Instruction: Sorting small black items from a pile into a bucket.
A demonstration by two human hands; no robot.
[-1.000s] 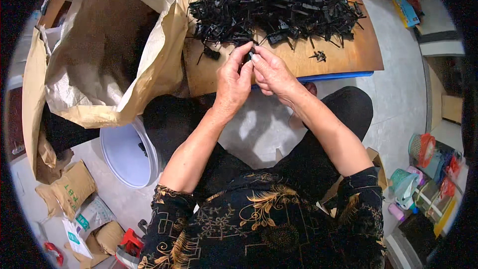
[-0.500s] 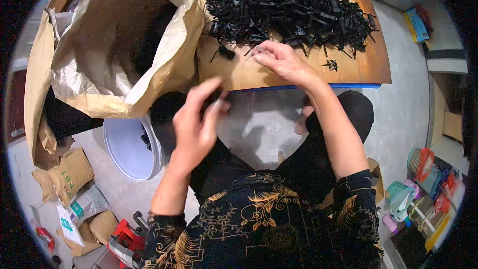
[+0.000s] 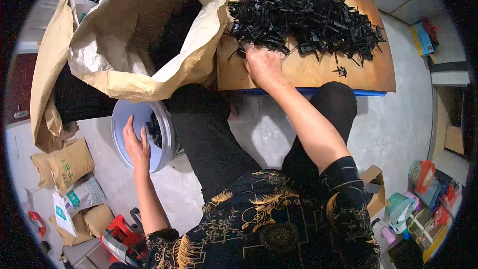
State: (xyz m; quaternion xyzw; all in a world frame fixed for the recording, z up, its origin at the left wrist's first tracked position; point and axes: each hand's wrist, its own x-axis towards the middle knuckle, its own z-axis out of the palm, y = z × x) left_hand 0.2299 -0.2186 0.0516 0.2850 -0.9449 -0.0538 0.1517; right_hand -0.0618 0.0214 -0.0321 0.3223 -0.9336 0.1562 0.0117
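Over the mouth of a white bucket (image 3: 122,114), my left hand (image 3: 136,147) is open, fingers spread and nothing visible in it. Black plastic parts (image 3: 156,132) lie inside the bucket along its right side. My right hand (image 3: 264,67) reaches to the near left edge of a heap of black plastic parts (image 3: 308,20) on a wooden board (image 3: 308,77). Its fingertips point down at the heap and are hidden, so what they grip does not show. One loose black part (image 3: 340,71) lies on the board, apart from the heap.
A big open paper sack (image 3: 199,69) stands left of the board, dark inside, its front edge above the bucket. Filled bags (image 3: 74,162) and a red-and-grey object (image 3: 119,239) sit at the lower left. A cardboard box (image 3: 376,184) stands to the right.
My left hand has moved down and left to the bucket, and its fingers have spread. My right hand has gone from above the board to the heap's near left edge. The view has shifted slightly.
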